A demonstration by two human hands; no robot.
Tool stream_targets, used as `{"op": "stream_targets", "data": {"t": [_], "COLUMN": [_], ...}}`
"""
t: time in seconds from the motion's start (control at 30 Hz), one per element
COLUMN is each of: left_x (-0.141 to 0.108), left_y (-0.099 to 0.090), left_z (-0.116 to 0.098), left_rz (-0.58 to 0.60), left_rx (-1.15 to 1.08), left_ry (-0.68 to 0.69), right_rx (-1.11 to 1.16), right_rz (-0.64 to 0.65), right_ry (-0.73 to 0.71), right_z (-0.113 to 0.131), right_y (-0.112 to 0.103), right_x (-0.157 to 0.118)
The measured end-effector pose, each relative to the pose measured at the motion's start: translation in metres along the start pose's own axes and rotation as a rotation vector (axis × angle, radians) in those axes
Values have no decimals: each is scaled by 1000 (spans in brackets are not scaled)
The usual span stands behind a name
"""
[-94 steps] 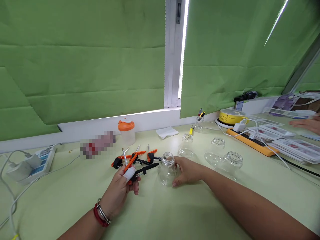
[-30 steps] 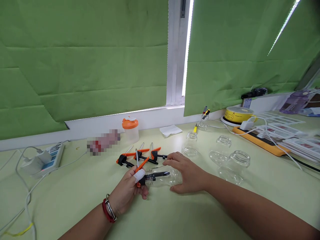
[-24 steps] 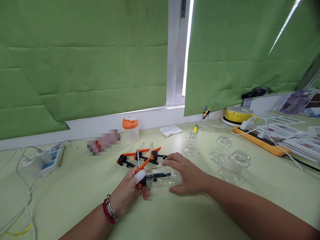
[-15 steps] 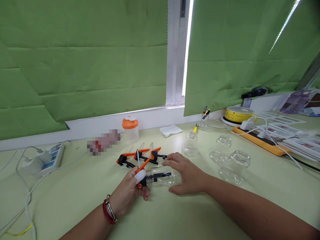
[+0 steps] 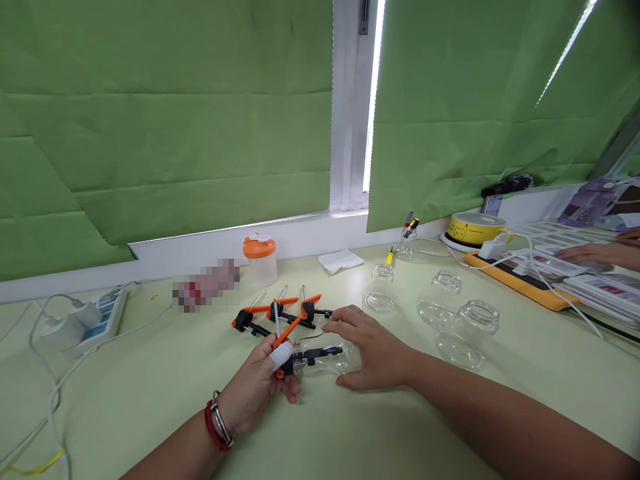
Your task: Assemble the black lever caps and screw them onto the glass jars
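Observation:
My left hand (image 5: 260,375), with white tape on the thumb, is closed around a black-and-orange dispenser top (image 5: 286,360). The dispenser's dark stem reaches into the neck of a clear glass bottle (image 5: 325,369) lying on its side. Around the bottle's base end curve the fingers and thumb of my right hand (image 5: 375,347). Just beyond the hands lie several similar dispenser tops (image 5: 275,317), orange and black with metal spouts. Further right, clear glass bottles (image 5: 383,287) stand upright on the table.
Behind are an orange-lidded cup (image 5: 261,260), a tissue (image 5: 341,261) and a jar with screwdrivers (image 5: 407,243). A power strip (image 5: 103,320) with cables is at left, an orange one (image 5: 515,281) at right. Another person's hand (image 5: 595,253) rests at far right, by flat white packs.
The dispenser top and the bottle's neck appear slightly further apart. Another person's hands have come into view at the far right. My hands have barely moved.

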State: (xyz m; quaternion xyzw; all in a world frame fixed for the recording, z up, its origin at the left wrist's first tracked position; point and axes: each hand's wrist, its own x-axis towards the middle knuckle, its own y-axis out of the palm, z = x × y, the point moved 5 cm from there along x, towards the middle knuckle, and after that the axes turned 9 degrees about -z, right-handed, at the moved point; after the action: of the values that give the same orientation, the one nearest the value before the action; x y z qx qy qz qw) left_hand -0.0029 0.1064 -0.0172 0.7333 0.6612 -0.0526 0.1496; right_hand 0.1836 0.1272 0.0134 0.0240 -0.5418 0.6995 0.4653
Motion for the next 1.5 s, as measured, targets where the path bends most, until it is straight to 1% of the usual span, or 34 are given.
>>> {"op": "stream_targets", "data": {"t": [0.17,0.4,0.53,0.7,0.83,0.93,1.07,1.17,1.33,1.5], "left_x": [-1,2,0,-2,-4,-5,-9,-15,-20,-20], "left_y": [-2,-2,-2,0,-3,-6,-9,-7,-3,-4], "left_z": [0,0,-2,-4,-4,-4,-8,-15,-18,-17], "left_rz": [5,13,8,-2,-49,-107,-260,-354,-397,-397], "left_rx": [-22,-65,-63,-14,96,199,320,342,318,326], "left_ry": [9,17,25,48,64,81,76,98,119,152], "right_rx": [114,269,309,278,234,222,213,195,196,217], "right_rz": [-71,-204,-263,-358,-389,-419,-445,-444,-410,-375], "right_ry": [21,-17,-34,-123,-164,-195,-225,-242,-233,-222], "right_z": [-6,-7,-6,4,13,18,24,25,24,24], "right_y": [-3,-8,-8,-12,-11,-11,-12,-12,-9,-8], "right_x": [-1,-2,-3,-4,-5,-6,-6,-7,-8,-8]}}
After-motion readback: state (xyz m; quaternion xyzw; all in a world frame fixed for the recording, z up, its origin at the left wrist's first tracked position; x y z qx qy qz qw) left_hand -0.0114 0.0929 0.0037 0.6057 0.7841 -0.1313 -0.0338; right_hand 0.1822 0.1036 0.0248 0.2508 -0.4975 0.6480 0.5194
